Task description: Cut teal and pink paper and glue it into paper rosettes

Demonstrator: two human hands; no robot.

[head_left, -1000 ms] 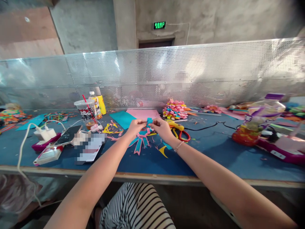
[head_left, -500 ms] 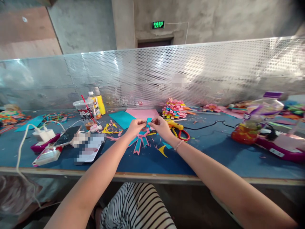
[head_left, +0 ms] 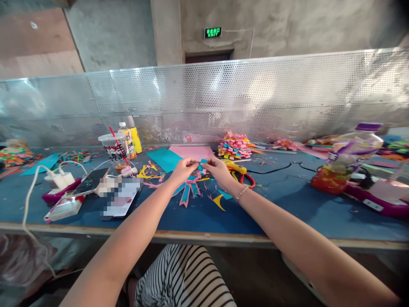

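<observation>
A small folded teal paper strip is matching the notched teal paper ribbons, whose edges are showing pink, while a black-and-off-white cloth garment is displaying narrow stripes.

Your left forearm and right forearm extend forward, bare, converging at centre. Your left wrist and right wrist angle inward. Your left hand and right hand face each other, near together, each in a pinch grip. The placement of individual fingers is too small to verify.
</observation>
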